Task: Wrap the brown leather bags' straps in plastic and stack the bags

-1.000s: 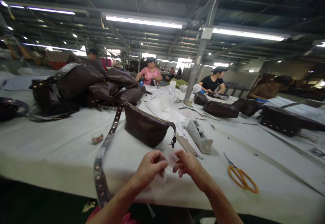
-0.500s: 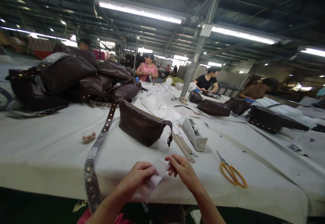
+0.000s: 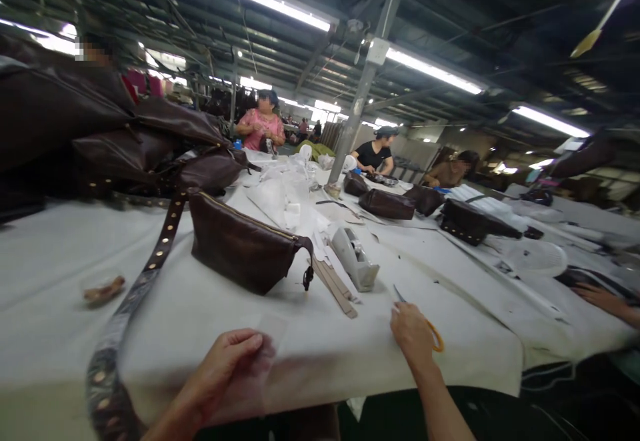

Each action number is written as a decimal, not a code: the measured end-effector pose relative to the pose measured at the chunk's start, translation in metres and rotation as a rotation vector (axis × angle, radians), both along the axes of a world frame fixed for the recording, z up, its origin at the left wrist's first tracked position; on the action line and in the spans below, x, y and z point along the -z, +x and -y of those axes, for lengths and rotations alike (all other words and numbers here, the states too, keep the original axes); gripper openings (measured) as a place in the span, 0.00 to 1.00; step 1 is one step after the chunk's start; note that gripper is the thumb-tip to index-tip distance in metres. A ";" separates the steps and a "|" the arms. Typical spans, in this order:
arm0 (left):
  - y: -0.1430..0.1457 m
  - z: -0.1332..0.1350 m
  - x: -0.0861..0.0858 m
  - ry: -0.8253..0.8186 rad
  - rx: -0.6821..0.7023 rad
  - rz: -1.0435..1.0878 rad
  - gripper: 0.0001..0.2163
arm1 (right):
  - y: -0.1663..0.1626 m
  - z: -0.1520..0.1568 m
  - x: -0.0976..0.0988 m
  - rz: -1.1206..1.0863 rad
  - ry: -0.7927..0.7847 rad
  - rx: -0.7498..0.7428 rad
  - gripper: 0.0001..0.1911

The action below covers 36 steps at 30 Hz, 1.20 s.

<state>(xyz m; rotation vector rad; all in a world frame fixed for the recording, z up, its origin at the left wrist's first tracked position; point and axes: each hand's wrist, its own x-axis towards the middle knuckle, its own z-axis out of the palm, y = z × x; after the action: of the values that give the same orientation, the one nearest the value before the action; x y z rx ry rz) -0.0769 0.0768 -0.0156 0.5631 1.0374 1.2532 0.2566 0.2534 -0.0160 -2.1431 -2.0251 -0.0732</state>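
My left hand (image 3: 227, 367) is closed on a thin clear plastic piece (image 3: 265, 344) at the near edge of the white table (image 3: 200, 307). Over to the right, my right hand (image 3: 413, 331) rests on the orange-handled scissors (image 3: 434, 334), its fingers curled over the handles and covering most of them. The scissor blades (image 3: 399, 293) stick out beyond the hand. A brown leather pouch (image 3: 240, 244) with a zip pull lies just beyond both hands. A studded strap (image 3: 145, 274) runs from it down to the table edge at my left.
A white tape dispenser (image 3: 355, 257) and flat wooden strips (image 3: 335, 284) lie between pouch and scissors. A heap of brown bags (image 3: 100, 141) fills the left. More bags (image 3: 385, 204) lie farther back near seated workers. Another person's hand (image 3: 603, 297) rests at the right edge.
My right hand let go of the plastic piece and moved right onto the scissors. The left hand kept the piece. The camera view swung to the right.
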 end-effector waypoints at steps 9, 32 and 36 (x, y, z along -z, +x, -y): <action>0.023 -0.005 -0.009 -0.163 0.066 -0.025 0.17 | 0.067 -0.047 0.012 0.052 -0.263 0.097 0.16; 0.153 -0.010 0.002 -0.162 0.473 -0.381 0.08 | 0.047 0.232 0.036 -1.361 -0.784 -0.342 0.36; 0.165 -0.007 0.006 -0.129 0.480 -0.381 0.07 | 0.045 0.234 0.047 -1.333 -0.726 -0.351 0.28</action>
<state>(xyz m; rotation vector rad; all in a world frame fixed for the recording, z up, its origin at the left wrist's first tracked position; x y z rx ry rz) 0.0878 0.0840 -0.0217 0.9108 1.1971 0.6641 0.3016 0.0192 -0.0635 -1.2358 -1.5042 1.7901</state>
